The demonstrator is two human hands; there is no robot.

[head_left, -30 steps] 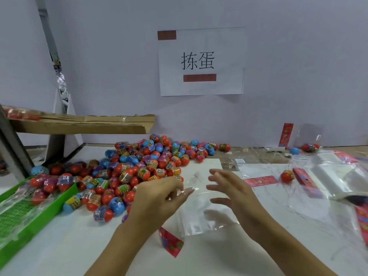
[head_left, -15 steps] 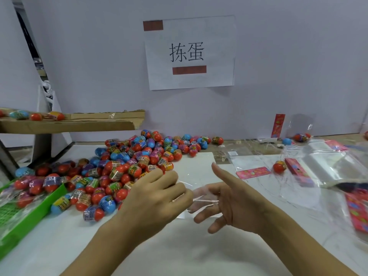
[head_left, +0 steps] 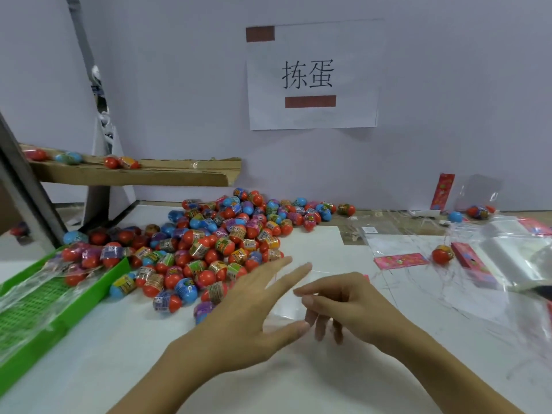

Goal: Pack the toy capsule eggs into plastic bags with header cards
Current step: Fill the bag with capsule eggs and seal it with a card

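The right hand (head_left: pixel 343 306) pinches a clear bag (head_left: pixel 286 303); the open left hand (head_left: pixel 254 306), reaching toward eleven o'clock, could scatter eggs (head_left: pixel 209 243) off the desk (head_left: pixel 89 369).

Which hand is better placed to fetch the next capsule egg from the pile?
Left. The left hand is open, fingers stretched toward the pile of red and blue capsule eggs just beyond it. The right hand pinches the clear plastic bag, farther from the pile.

Two hands, one big pile of capsule eggs (head_left: pixel 215 246) too many to count, one green tray (head_left: pixel 59 306), one wall sign (head_left: pixel 312 74), centre top.
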